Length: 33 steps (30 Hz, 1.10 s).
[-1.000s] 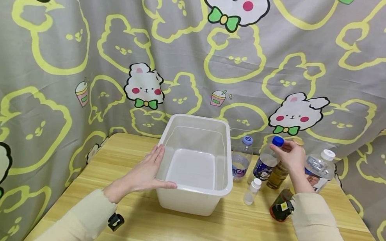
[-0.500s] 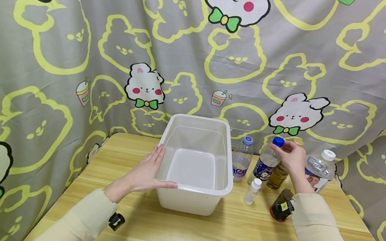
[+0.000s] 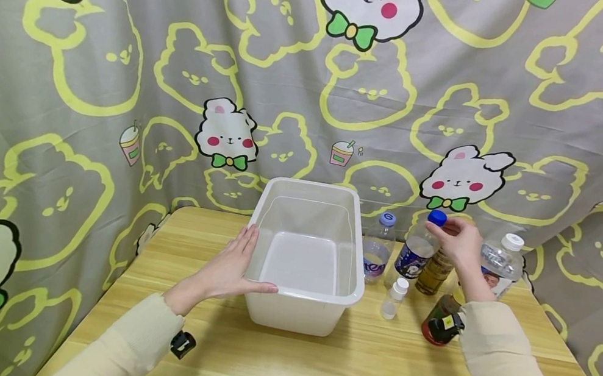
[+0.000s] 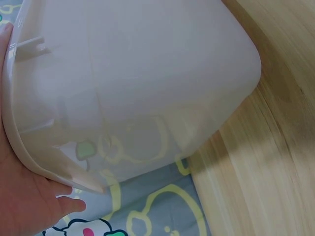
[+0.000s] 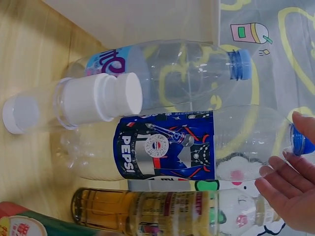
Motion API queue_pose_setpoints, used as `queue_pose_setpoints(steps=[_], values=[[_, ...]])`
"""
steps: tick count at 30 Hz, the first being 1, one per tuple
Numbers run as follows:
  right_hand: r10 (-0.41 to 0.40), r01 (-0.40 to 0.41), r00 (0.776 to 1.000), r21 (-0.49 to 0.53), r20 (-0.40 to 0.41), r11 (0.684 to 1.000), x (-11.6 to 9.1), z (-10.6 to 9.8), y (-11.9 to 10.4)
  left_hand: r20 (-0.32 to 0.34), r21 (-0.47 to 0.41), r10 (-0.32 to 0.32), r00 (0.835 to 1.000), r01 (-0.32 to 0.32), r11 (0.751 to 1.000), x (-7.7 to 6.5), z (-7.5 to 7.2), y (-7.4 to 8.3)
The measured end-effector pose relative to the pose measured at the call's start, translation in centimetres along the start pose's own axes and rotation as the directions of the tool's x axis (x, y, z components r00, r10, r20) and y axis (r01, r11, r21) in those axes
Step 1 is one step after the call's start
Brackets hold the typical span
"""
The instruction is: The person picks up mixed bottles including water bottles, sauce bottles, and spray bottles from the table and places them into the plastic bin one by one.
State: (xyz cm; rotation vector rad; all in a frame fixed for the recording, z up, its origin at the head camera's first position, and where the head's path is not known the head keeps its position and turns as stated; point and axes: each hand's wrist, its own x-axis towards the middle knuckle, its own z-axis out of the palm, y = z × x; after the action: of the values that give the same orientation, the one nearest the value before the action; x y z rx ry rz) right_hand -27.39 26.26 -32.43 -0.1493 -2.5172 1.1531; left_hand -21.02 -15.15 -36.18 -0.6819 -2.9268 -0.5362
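On the table stands a deep white plastic tub (image 3: 294,313) with nothing inside. My left hand (image 3: 221,268) rests on its near left corner, fingers straight along the left rim and thumb along the front one. The left wrist view shows the tub's outer wall (image 4: 147,64) from the side. To the tub's right, my right hand (image 3: 460,244) pinches the blue cap (image 3: 437,217) of a clear Pepsi bottle (image 5: 165,146) between thumb and fingers. The bottle leans slightly right, its label facing me.
Around it stand a clear bottle with a pale blue cap (image 3: 376,251), a small white-capped pump bottle (image 3: 392,302), an amber bottle (image 3: 432,276), a dark red-based bottle (image 3: 436,325) and a large white-capped bottle (image 3: 504,264). A patterned curtain (image 3: 290,89) hangs behind the table.
My right hand has shifted slightly right, and the Pepsi bottle's cap has moved with it, so the bottle leans more. The left hand and the tub have stayed put.
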Motion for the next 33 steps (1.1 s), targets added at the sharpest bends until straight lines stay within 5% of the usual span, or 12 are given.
queue_pose_setpoints(steps=[9,33], values=[[0.011,-0.012,1.0,0.034,0.023,0.999,-0.1,-1.0,-1.1,0.009,0.001,-0.008,1.0,0.008,1.0,0.0,0.0,0.0],[-0.112,0.112,0.994,-0.009,-0.013,0.994,-1.1,-3.0,-4.0,0.008,0.005,-0.002,1.0,0.002,1.0,0.1,0.0,0.0]])
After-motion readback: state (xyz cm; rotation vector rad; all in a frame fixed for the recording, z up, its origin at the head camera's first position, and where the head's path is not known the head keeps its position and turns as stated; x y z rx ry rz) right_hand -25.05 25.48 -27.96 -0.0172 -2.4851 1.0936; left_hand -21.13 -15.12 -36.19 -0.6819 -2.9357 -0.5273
